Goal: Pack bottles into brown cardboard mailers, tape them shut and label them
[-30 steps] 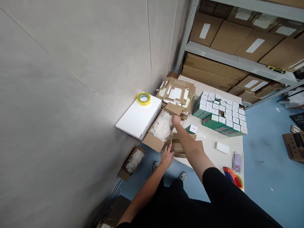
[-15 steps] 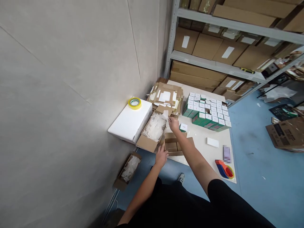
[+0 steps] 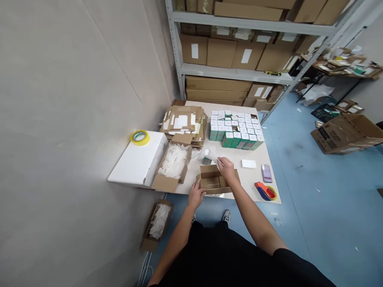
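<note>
My right hand (image 3: 226, 168) pinches a thin, see-through white sheet of packing paper (image 3: 211, 154). The sheet trails left over a small green-and-white box (image 3: 206, 160). Below it stands an open cardboard box (image 3: 220, 191) with brown cardboard pieces inside. My left hand (image 3: 196, 195) grips the left edge of this box, fingers at its wall. To the left is a long open carton (image 3: 165, 183) filled with crumpled white packing paper (image 3: 174, 160).
A white foam block (image 3: 131, 163) carries a yellow tape roll (image 3: 140, 138). Flattened cardboard (image 3: 182, 119) is stacked behind. Rows of green-and-white boxes (image 3: 239, 131), a white box (image 3: 248, 164) and a tape dispenser (image 3: 265, 191) are on the right. Shelving (image 3: 233, 73) stands behind the table.
My right hand has moved from the paper-filled carton rightward to above the open cardboard box, drawing the thin sheet along. My left hand stays at the box edge. The view has shifted right.
</note>
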A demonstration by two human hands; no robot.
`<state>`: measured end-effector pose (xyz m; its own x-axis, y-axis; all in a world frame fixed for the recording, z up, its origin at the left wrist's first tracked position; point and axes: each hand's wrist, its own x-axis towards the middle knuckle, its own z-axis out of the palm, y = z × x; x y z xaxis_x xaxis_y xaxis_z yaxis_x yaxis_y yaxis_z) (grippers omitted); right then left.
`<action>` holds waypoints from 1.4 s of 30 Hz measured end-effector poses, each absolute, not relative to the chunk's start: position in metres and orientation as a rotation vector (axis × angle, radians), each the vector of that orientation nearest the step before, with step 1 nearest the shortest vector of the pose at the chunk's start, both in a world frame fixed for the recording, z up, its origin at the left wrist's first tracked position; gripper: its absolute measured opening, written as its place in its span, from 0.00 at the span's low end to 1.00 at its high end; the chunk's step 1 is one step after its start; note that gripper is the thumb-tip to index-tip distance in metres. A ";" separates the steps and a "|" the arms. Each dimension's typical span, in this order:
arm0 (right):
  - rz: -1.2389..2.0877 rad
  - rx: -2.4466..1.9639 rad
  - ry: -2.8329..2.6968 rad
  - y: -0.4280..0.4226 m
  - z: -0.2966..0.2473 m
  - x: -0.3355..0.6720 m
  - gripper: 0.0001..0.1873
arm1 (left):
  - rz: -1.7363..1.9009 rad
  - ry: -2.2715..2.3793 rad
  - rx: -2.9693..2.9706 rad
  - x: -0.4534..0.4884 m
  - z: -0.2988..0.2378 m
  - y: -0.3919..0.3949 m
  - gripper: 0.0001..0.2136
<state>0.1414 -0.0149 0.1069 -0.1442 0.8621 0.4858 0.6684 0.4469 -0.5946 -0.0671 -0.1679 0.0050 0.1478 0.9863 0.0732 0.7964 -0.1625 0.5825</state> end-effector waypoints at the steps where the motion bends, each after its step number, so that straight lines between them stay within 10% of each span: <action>1: 0.292 -1.309 -1.881 -0.022 0.109 0.156 0.15 | 0.630 1.687 2.033 -0.059 0.005 -0.165 0.07; 31: 0.551 -1.723 -2.031 -0.066 0.053 0.343 0.28 | 0.256 1.651 1.915 0.076 -0.032 -0.083 0.07; 42: 0.581 -1.761 -1.915 -0.083 0.021 0.361 0.31 | 0.427 1.855 1.708 0.071 -0.038 -0.091 0.45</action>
<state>0.3611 -0.0829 0.0213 -0.0650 0.9962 0.0571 0.7965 0.0863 -0.5985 0.0712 -0.0912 -0.0378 -0.0162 0.9805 -0.1960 0.7964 0.1312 0.5903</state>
